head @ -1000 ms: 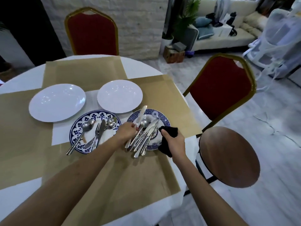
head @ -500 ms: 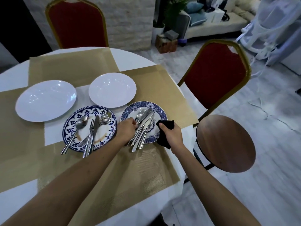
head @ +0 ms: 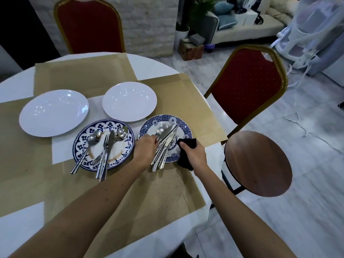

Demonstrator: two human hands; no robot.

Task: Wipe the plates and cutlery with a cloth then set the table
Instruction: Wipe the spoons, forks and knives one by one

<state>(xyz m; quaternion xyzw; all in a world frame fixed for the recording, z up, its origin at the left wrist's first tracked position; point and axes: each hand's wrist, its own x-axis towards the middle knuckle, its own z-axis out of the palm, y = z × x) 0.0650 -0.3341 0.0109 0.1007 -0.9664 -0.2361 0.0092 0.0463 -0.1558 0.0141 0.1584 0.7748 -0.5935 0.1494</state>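
Observation:
My left hand grips a bundle of cutlery lying across a small blue-patterned plate at the table's right side. My right hand clutches a black cloth just right of that plate, touching its rim. A larger blue-and-white plate with brown stains sits to the left and carries two spoons, a fork and a knife. Behind them lie two plain white plates, one at the left and one at the centre.
Tan placemats cover the round white table. A red chair stands at the right, another at the far side. A round wooden stool sits close to the table's right edge.
My left hand has lowered the cutlery bundle flatter onto the small patterned plate. The right hand with the cloth stays beside the plate. The camera shifted slightly.

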